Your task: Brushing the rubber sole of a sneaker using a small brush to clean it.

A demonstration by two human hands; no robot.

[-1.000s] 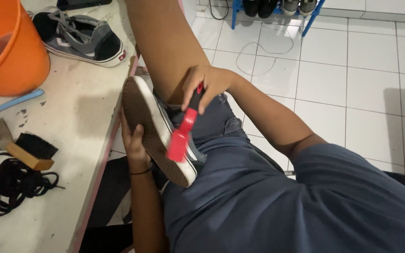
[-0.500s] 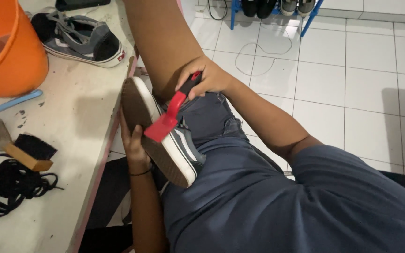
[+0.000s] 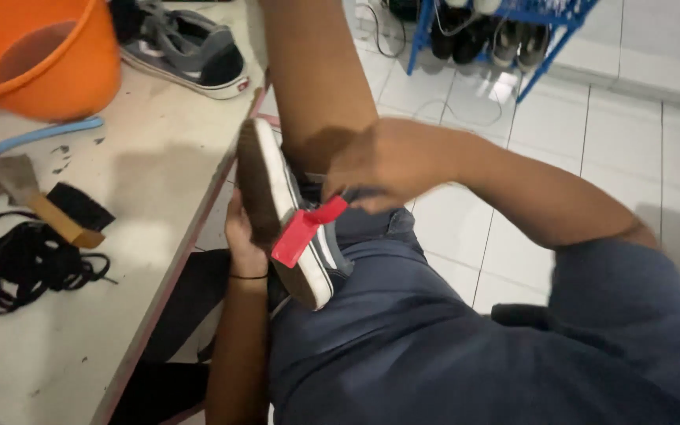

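While the left hand braces a grey canvas sneaker with white rubber sidewall sole-outward on the lap, the right hand grips a red plastic brush against its edge; an orange plastic bucket sits at ten o'clock.

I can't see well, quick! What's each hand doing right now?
Left hand: closed on the shoe, gripping it from behind.
Right hand: closed on the red brush, which is against the shoe's sole edge.
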